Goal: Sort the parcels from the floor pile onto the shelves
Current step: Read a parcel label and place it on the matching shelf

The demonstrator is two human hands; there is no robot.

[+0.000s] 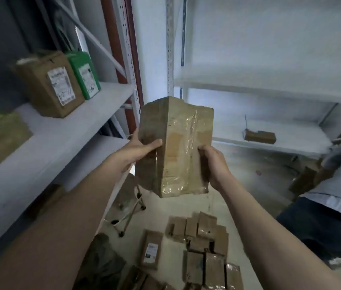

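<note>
I hold a tall brown cardboard parcel [176, 143], wrapped in clear tape, upright at chest height in the middle of the view. My left hand [138, 149] grips its left side with the thumb across the front. My right hand [213, 164] clasps its right edge. Below, on the concrete floor, lies the pile of flat brown parcels [199, 248]. The white shelf on my left [77, 130] carries a brown labelled box [50, 84], a green box [83, 74] and another brown parcel [0, 139].
A white shelf unit [270, 88] stands ahead on the right with a small brown parcel [259, 136] on its lower board. Another person [328, 216] bends at the right edge. A folded metal stand [129, 212] lies by the left shelf's foot.
</note>
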